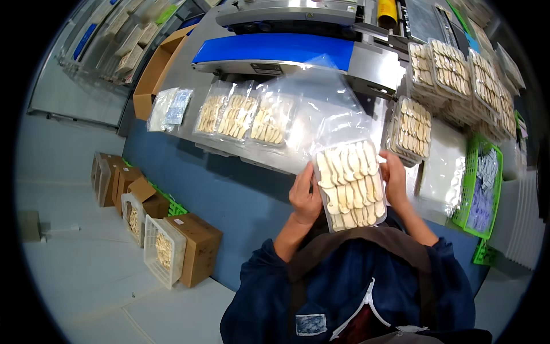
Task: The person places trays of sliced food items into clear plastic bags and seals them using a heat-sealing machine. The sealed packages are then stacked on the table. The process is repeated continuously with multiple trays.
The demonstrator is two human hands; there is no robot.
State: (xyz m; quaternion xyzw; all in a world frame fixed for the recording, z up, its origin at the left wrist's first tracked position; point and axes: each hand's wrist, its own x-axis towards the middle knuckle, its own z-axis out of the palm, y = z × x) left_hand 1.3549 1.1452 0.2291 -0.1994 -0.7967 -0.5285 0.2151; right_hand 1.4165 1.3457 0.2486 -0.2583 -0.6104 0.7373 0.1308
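"Where is the tray [326, 213]?"

"Between the two hands, in front of the person's body. The left hand [305, 198] has its fingers clamped on the left side, and the right hand [394, 178] is clamped on the opposite side, higher up, near the far corner."

"How does it look?"

"Clear plastic, longer than it is wide, with rounded corners. It is filled with pale cream slices [356, 192], mushroom by their look, set side by side in three rows that run across from the left fingers to the right. Many have thin tan edges, and some widen toward one end."

"Is there anything against it?"

"A clear bag [338, 94] spreads from the tray's far end, out beyond the fingertips. It is crinkled close to the tray, and its tip overlaps the blue belt [275, 49]. I can't tell how much of the tray is inside it."

"And what lies around the fingers?"

"Beyond the left fingers and further left, three bagged packs [238, 117] sit in a row on the metal table [192, 80]. Just past the right fingers is a stack of filled trays [413, 129]. Further right of those fingers come flat clear bags [444, 163], then a green basket [498, 178]."
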